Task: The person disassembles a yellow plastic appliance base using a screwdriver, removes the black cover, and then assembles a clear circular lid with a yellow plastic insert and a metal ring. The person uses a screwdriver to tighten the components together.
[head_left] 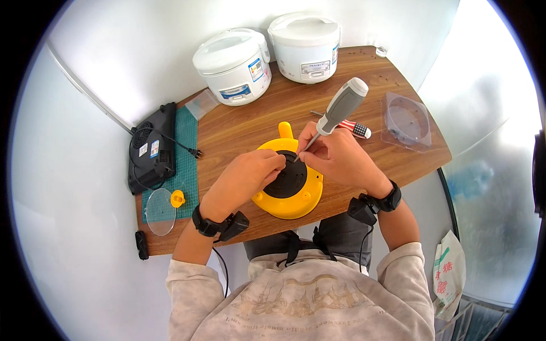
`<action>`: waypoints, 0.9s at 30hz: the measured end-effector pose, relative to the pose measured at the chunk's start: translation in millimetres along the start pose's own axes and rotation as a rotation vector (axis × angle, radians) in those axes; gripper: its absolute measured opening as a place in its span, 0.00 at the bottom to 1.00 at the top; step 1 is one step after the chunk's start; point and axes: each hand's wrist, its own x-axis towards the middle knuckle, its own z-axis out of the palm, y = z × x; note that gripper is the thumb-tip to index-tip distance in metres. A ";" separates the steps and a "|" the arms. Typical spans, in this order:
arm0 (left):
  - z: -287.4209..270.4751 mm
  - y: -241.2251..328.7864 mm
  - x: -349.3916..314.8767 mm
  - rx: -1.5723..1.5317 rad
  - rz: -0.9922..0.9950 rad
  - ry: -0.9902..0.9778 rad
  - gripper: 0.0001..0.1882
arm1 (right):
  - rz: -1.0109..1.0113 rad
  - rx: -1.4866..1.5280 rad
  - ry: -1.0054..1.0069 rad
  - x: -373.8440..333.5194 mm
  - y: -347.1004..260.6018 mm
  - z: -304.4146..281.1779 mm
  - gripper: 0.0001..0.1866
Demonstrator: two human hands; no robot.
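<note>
In front of me on the wooden table lies a round yellow housing (313, 196) with a stubby yellow handle at its far side. A black disc (291, 189) sits in its middle. My right hand (335, 156) is closed around the metal shaft of a screwdriver (345, 102), its fat grey-and-white grip leaning up and to the right. The screwdriver's tip points down at the black disc. My left hand (250, 173) has its fingers pinched together over the disc's left part; whatever they hold is hidden. A tool with a striped, star-patterned handle (357, 128) lies just behind my right hand.
Two white rice cookers (234, 65) stand at the back. To the left, a black appliance (153, 148) with cord and plug leans by a green cutting mat (186, 136). A clear disc (161, 215) and small yellow knob (178, 198) lie nearby. A clear plastic tray (406, 120) rests at right.
</note>
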 end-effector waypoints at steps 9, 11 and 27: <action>-1.0 4.3 3.7 -0.020 -0.045 0.016 0.06 | -0.010 0.004 -0.011 -0.6 3.1 -0.5 0.08; -3.5 6.8 5.6 -0.013 -0.039 0.001 0.06 | -0.004 0.000 -0.016 -0.9 3.7 -1.1 0.08; -0.9 9.2 10.5 0.222 -0.010 -0.091 0.09 | 0.036 0.012 0.022 -6.7 6.2 -7.6 0.08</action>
